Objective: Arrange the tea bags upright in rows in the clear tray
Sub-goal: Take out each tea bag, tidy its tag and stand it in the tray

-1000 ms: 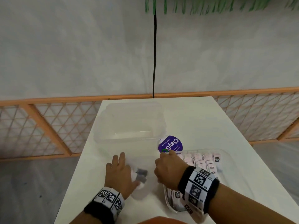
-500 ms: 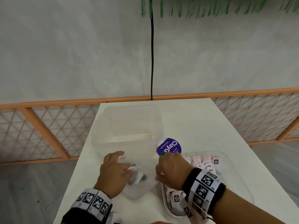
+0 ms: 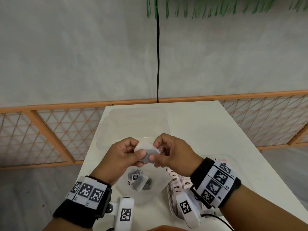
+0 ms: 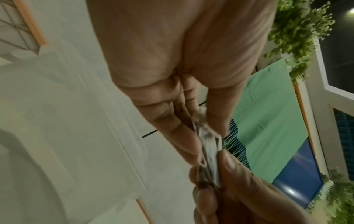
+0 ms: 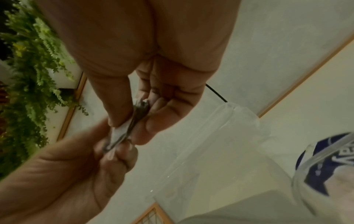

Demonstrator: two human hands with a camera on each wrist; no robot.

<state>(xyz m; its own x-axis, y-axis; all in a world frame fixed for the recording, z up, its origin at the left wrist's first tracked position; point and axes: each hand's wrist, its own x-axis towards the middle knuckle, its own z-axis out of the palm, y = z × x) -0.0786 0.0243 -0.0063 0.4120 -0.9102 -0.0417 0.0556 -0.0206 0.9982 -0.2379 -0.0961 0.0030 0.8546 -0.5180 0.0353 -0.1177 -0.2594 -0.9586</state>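
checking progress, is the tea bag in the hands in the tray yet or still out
Out. Both the left hand and right hand pinch the tea bag in the air, above the table, not in the clear tray.

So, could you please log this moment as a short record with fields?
held item: small white-and-grey paper tea bag, raised above the table
left hand: pinches the tea bag
right hand: pinches the tea bag's other side
supply: loose tea bags in a translucent plastic tub
target: clear plastic tray, rows of tea bags inside
surface: white table
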